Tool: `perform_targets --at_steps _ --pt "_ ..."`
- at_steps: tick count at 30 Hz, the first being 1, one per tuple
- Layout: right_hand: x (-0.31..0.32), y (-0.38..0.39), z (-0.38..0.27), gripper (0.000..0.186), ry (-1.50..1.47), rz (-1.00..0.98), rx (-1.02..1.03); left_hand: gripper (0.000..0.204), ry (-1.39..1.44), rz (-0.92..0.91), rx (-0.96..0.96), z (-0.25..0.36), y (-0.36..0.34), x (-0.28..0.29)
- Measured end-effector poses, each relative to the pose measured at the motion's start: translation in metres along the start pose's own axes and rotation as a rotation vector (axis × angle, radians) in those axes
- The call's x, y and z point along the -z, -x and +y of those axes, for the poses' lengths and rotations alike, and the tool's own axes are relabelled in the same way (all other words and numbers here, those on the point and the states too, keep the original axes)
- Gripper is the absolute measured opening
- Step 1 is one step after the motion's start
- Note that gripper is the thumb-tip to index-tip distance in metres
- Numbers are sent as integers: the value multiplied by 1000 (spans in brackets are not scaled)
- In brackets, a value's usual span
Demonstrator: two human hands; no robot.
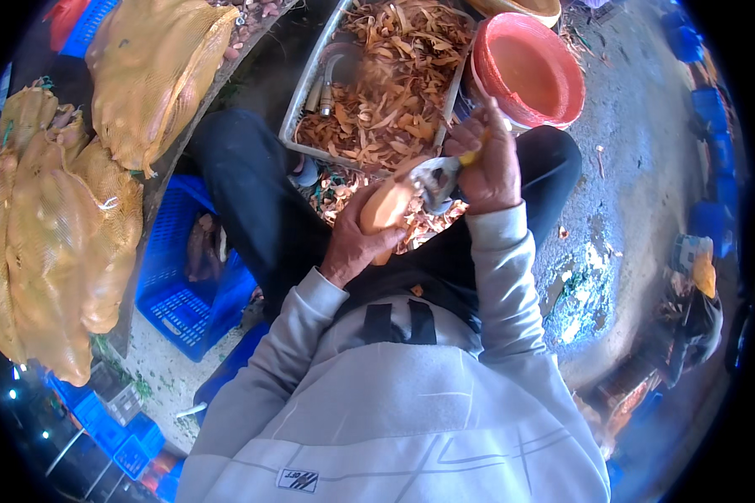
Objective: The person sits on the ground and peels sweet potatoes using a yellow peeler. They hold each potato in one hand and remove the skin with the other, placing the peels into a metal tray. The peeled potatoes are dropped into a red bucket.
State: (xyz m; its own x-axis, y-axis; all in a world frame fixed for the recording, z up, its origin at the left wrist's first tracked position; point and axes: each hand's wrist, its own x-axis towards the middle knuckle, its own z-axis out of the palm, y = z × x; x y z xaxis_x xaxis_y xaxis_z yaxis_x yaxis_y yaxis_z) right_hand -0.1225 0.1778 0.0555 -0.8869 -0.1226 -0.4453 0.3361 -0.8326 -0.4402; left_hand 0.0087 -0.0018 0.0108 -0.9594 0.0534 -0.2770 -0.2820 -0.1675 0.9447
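My left hand (356, 241) is wrapped round a sweet potato (386, 205), whose pale orange flesh shows where the skin is off. In my right hand (488, 163) is a peeler (434, 183) with a yellow handle and a wide metal head. That metal head lies against the far end of the sweet potato. Beyond my hands stands a grey tray (288, 126) heaped with peelings (403, 80). More peelings (331, 194) are scattered on the ground between my legs.
A red basin (572, 105) with cloudy liquid stands beyond my right knee. Left of me are a blue crate (155, 268) with some roots and bulging yellow mesh sacks (50, 235). A curved tool (325, 96) lies in the tray. Another person (692, 327) is at the far right.
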Motion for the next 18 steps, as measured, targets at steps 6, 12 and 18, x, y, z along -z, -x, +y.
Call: perform_targets --at_steps 6,12,18 --pt "13 -32 15 20 83 181 49 63 -86 8 -104 -6 -8 -2" --pt "68 -87 -38 19 90 148 285 68 -321 39 -222 -8 2 4" --pt "-3 -13 15 19 218 67 102 64 -432 151 -231 -3 -8 -6"
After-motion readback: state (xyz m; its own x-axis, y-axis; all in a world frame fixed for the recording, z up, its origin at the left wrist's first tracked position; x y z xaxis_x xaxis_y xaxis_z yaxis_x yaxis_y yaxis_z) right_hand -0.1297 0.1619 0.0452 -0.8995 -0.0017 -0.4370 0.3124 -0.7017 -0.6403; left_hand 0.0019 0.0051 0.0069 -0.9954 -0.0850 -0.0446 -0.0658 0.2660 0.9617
